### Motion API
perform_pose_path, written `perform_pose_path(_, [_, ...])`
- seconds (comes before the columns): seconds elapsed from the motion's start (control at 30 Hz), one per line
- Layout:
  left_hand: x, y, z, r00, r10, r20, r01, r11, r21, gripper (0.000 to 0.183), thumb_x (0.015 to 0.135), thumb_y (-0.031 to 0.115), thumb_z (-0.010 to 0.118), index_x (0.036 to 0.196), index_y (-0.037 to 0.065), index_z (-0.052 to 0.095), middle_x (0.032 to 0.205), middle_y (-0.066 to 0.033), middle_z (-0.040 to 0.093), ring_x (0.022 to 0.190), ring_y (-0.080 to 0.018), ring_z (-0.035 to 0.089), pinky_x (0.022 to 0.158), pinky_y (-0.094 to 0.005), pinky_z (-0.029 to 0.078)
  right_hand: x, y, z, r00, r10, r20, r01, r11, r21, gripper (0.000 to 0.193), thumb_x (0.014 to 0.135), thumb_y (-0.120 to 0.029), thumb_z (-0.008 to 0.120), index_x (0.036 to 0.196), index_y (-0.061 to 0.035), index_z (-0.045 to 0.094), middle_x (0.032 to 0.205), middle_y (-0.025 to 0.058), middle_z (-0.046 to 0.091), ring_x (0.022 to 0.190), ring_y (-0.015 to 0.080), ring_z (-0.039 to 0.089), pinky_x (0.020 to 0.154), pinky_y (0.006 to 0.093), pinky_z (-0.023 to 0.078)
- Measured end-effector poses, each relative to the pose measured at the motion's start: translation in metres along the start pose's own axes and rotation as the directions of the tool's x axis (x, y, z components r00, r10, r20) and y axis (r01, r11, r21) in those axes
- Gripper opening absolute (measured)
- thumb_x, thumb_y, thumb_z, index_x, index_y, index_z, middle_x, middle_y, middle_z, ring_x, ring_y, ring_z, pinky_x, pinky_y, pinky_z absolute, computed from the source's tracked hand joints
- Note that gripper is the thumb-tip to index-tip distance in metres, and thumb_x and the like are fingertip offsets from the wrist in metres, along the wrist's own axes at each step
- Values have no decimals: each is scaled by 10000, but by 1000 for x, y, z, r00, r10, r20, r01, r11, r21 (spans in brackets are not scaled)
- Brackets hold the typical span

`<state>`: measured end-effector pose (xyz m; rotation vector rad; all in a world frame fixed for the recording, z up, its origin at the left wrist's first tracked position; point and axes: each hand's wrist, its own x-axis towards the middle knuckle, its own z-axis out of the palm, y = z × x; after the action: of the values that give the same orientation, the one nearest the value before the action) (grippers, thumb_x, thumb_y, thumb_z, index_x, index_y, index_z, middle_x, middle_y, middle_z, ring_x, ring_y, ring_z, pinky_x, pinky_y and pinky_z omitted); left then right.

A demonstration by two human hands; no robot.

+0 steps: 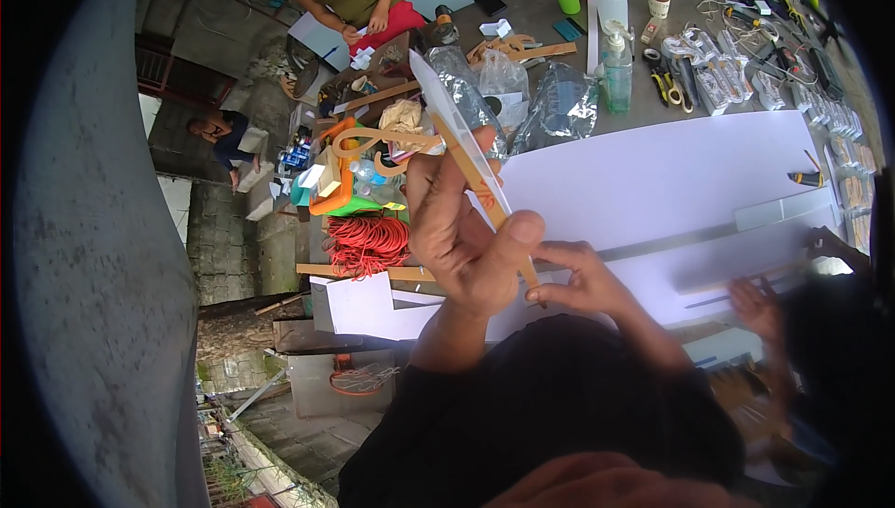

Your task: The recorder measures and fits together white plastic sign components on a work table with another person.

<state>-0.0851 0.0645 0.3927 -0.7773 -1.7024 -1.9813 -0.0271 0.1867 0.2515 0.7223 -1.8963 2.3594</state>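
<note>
A long narrow strip (478,178), tan on one face with a white edge and an orange-red mark, slants up in front of me. My left hand (471,242) is closed around its middle, with the thumb along one side. At the strip's lower end, my right hand (585,281) pinches it between thumb and finger. The strip is raised above a large white sheet (643,168) that covers much of the table.
Red cord (366,245) lies coiled left of my hands, near an orange-rimmed container (334,193). Behind are clear plastic bags (557,102), a bottle of green liquid (616,75) and yellow-handled scissors (669,89). Another person's hand (757,308) rests at the sheet's right; someone else sits at far left-back.
</note>
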Motion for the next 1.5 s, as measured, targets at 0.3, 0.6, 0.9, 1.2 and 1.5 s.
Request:
perform_pose_path(0.3, [-8,-18,-11,936,294,193,-233,930,-283,846,755,256,892,1416,-85,489,1497,-316,418,1117,-226,551,926,-334,467,-6,0,-4,988,-116,-106,80,953,-292,564,784,-164,866,1262,30,639,1147,198,704,1008,300,686,874,377,537])
perform_pose_path(0.6, [-18,7,-7,994,22,105,-14,997,-74,1109,733,552,858,1509,-56,350,1007,-55,549,851,-171,493,760,-363,393,-10,-3,-4,994,-54,-91,21,945,-327,597,772,-208,872,1284,-12,637,1136,188,698,1024,312,676,733,354,564])
perform_pose_path(0.9, [-8,-5,-23,935,204,291,-147,967,-209,913,722,528,880,1431,145,451,1164,-45,530,915,-160,529,781,-358,421,-19,2,-3,995,2,-95,-35,939,-342,585,781,-235,870,1267,0,644,1207,186,672,1042,317,671,706,346,576])
perform_pose_path(1.2, [-9,-4,-48,905,173,388,-161,985,-64,1011,660,703,815,1383,98,450,1132,20,556,914,-132,539,807,-379,434,-16,-6,2,976,-161,-145,77,883,-462,563,750,-197,876,1209,29,643,1099,187,696,961,332,672,814,395,561])
perform_pose_path(1.5, [-25,-2,-35,936,207,284,-119,947,-298,1048,717,449,913,1489,-19,380,1492,-172,412,1136,-215,492,919,-348,396,-12,-3,5,997,-34,-65,7,924,-383,571,771,-198,867,1238,33,634,1140,207,692,1015,355,671,873,401,549])
